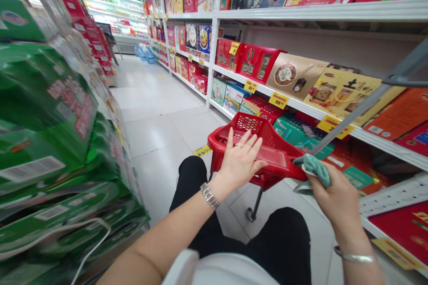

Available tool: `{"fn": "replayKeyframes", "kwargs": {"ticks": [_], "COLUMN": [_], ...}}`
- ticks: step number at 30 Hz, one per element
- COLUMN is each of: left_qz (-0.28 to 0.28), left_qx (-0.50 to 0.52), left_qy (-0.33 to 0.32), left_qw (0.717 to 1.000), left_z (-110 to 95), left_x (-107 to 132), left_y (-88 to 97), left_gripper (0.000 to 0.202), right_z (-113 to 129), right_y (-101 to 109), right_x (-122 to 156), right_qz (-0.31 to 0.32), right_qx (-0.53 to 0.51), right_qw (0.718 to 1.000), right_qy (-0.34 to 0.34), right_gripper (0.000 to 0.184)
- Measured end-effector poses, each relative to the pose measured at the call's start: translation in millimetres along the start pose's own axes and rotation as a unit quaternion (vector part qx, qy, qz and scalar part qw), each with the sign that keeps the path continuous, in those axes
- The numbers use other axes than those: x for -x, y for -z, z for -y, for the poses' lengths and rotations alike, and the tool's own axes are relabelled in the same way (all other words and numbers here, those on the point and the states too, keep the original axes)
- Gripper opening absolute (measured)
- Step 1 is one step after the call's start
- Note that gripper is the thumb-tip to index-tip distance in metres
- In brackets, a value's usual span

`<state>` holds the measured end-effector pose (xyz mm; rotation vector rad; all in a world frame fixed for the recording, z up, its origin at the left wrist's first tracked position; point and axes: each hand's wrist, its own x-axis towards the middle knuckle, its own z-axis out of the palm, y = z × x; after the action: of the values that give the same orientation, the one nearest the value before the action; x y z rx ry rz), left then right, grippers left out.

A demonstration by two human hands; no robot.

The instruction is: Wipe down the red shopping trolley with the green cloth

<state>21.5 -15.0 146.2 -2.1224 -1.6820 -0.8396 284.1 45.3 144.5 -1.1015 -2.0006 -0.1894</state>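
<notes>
A red plastic shopping basket (277, 136) with perforated walls and a caster below stands between my knees and the shelf. My left hand (238, 156) lies over its near rim, palm down, with the fingers stretched out and a ring on one of them. My right hand (337, 191) is closed around a bunched green cloth (316, 169) at the right corner of the basket's rim. The cloth touches the rim or is very near it. From behind that corner a grey metal bar (351, 118) slants up to the right.
White shelving (321, 109) with boxed goods and yellow price tags runs along the right. Stacked green packages (43, 111) wall the left side, with a loose white strap hanging. A tiled aisle (154, 111) leads to blue water jugs (145, 52) and a lit display at the back.
</notes>
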Motion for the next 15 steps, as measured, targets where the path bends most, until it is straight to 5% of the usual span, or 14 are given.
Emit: {"fn": "replayKeyframes", "kwargs": {"ticks": [7, 11, 15], "left_qz": [-0.009, 0.012, 0.050], "left_qx": [0.053, 0.053, 0.054], "left_qy": [0.022, 0.041, 0.062], "left_qw": [0.998, 0.998, 0.995], "left_z": [60, 105, 136], "left_x": [7, 11, 12], "left_y": [19.6, 32.7, 35.4], "left_gripper": [0.045, 0.052, 0.058], "right_z": [62, 112, 131], "right_y": [-7, -7, -1], "right_x": [8, 20, 31], "right_qz": [0.013, 0.022, 0.039], "right_qx": [-0.023, -0.077, -0.166], "right_qw": [0.997, 0.989, 0.966], "right_qy": [0.077, 0.123, 0.192], "right_gripper": [0.026, 0.029, 0.034]}}
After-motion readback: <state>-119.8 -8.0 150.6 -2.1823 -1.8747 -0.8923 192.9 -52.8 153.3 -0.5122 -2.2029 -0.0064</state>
